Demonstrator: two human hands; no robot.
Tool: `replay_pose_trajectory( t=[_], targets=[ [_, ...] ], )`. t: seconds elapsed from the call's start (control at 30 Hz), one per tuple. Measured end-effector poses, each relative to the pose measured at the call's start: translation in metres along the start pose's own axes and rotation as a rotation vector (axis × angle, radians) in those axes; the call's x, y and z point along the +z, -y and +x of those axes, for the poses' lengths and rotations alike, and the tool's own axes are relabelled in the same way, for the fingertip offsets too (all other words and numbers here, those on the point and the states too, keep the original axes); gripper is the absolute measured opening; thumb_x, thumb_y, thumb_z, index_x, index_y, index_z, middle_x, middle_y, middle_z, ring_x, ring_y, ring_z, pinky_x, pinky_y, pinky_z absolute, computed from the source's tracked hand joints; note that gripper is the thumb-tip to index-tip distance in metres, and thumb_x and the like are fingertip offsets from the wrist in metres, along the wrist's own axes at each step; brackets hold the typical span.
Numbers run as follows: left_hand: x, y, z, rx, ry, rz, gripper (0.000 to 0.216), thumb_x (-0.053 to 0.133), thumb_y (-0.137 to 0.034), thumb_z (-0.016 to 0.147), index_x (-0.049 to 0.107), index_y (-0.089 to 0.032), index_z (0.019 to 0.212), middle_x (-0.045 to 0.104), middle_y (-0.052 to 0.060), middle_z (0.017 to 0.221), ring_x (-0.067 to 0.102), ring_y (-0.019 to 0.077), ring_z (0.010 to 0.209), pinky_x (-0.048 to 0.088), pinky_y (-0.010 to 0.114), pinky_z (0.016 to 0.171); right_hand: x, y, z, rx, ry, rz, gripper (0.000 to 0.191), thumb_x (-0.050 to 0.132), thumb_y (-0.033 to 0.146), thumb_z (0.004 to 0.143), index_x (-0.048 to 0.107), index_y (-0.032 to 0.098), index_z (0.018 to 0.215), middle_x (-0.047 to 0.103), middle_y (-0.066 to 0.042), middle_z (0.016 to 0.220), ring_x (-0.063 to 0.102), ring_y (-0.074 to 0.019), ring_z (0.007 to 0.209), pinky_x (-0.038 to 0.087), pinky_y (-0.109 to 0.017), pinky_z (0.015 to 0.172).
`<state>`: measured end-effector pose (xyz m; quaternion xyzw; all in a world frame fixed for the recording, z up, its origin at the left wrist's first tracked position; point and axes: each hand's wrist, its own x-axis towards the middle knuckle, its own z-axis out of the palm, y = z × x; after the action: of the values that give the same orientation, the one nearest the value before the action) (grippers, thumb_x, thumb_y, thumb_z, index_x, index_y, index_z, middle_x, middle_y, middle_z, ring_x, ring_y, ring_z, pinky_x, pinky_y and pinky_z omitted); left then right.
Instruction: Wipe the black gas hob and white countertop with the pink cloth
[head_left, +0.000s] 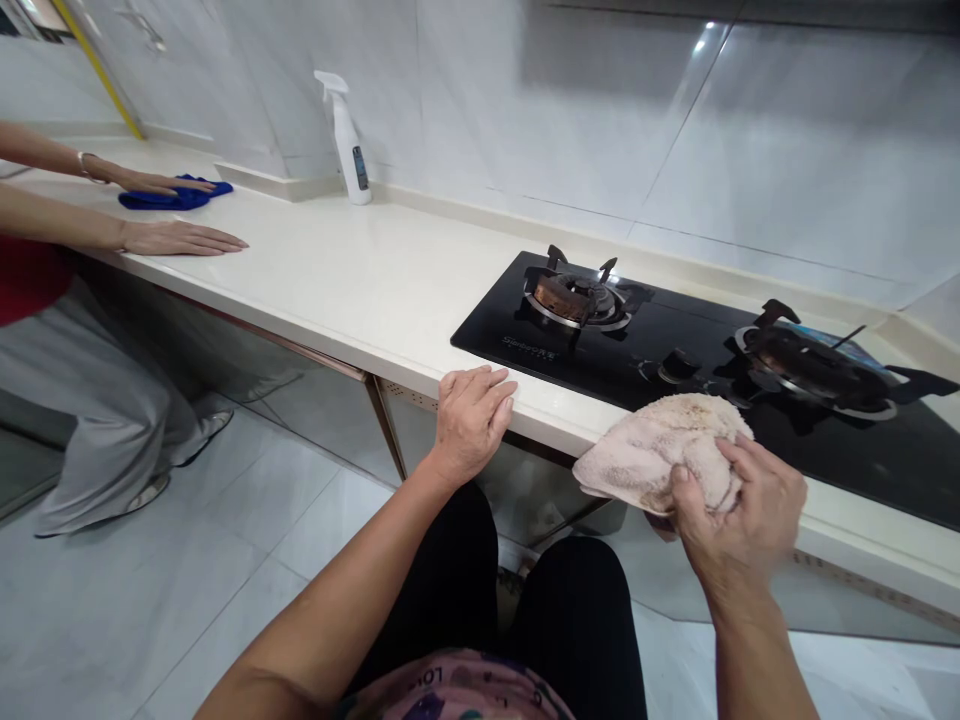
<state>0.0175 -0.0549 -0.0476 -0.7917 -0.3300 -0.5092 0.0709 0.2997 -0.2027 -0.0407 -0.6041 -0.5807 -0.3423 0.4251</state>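
Note:
My left hand (pixel 471 418) rests on the front edge of the cream countertop (pixel 352 270), fingers laid flat together over the rim and holding nothing. My right hand (pixel 739 510) is closed around a bunched pinkish-white cloth (pixel 660 450), held at the counter's edge just in front of the black glass gas hob (pixel 675 340). The hob has a left burner (pixel 577 295) and a right burner (pixel 814 365), with knobs (pixel 679 365) between them.
A white spray bottle (pixel 349 140) stands at the back against the tiled wall. At far left another person's two hands (pixel 176 238) lie on the counter, one on a blue cloth (pixel 176 193). Grey tiled floor lies below the open counter frame.

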Motion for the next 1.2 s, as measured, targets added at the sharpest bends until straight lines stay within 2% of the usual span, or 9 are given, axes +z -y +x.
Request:
replay_pose_trajectory(
  t=[0.43, 0.63, 0.8, 0.9, 1.07, 1.2],
  targets=[
    [0.000, 0.000, 0.000, 0.001, -0.007, 0.006, 0.022, 0.053, -0.023, 0.102, 0.074, -0.023, 0.110, 0.077, 0.006, 0.120, 0.067, 0.0255, 0.117, 0.040, 0.045, 0.101, -0.001, 0.002, 0.000, 0.026, 0.021, -0.006, 0.046, 0.069, 0.044, 0.089, 0.061, 0.016, 0.126, 0.067, -0.018, 0.123, 0.061, -0.0344, 0.121, 0.047, -0.054, 0.102],
    [0.000, -0.001, 0.000, -0.023, 0.017, 0.004, 0.024, 0.052, -0.024, 0.102, 0.074, -0.024, 0.110, 0.077, 0.006, 0.120, 0.066, 0.0258, 0.118, 0.039, 0.046, 0.102, -0.003, 0.004, -0.001, 0.094, 0.056, -0.007, 0.046, 0.067, 0.047, 0.090, 0.060, 0.018, 0.125, 0.065, -0.018, 0.127, 0.059, -0.0359, 0.123, 0.046, -0.057, 0.103],
    [0.001, 0.000, 0.000, -0.018, 0.011, -0.008, 0.024, 0.052, -0.024, 0.102, 0.074, -0.024, 0.111, 0.076, 0.007, 0.120, 0.066, 0.0262, 0.118, 0.039, 0.046, 0.102, -0.001, 0.003, 0.000, 0.076, 0.057, -0.003, 0.046, 0.066, 0.047, 0.089, 0.061, 0.017, 0.123, 0.066, -0.017, 0.121, 0.060, -0.0343, 0.120, 0.046, -0.054, 0.103],
    [0.002, 0.001, -0.001, -0.012, -0.003, -0.005, 0.023, 0.052, -0.023, 0.101, 0.074, -0.024, 0.110, 0.077, 0.006, 0.119, 0.066, 0.0260, 0.117, 0.039, 0.046, 0.101, 0.002, 0.004, 0.006, 0.116, 0.069, -0.009, 0.042, 0.063, 0.049, 0.090, 0.064, 0.017, 0.118, 0.068, -0.015, 0.118, 0.061, -0.0325, 0.115, 0.046, -0.052, 0.102],
    [0.002, 0.001, -0.001, 0.005, -0.024, 0.003, 0.022, 0.053, -0.022, 0.101, 0.073, -0.023, 0.110, 0.076, 0.006, 0.119, 0.066, 0.0256, 0.116, 0.040, 0.045, 0.100, 0.010, 0.016, 0.026, 0.230, 0.249, -0.082, 0.039, 0.057, 0.050, 0.088, 0.068, 0.020, 0.110, 0.068, -0.012, 0.115, 0.058, -0.0311, 0.106, 0.045, -0.048, 0.093],
    [0.001, 0.000, -0.001, -0.012, -0.007, 0.011, 0.022, 0.053, -0.022, 0.101, 0.074, -0.023, 0.108, 0.076, 0.006, 0.120, 0.066, 0.0254, 0.116, 0.039, 0.045, 0.100, 0.021, 0.038, 0.048, 0.199, 0.420, -0.110, 0.037, 0.054, 0.046, 0.091, 0.068, 0.021, 0.114, 0.064, -0.012, 0.113, 0.054, -0.0299, 0.099, 0.044, -0.045, 0.085]
  ],
)
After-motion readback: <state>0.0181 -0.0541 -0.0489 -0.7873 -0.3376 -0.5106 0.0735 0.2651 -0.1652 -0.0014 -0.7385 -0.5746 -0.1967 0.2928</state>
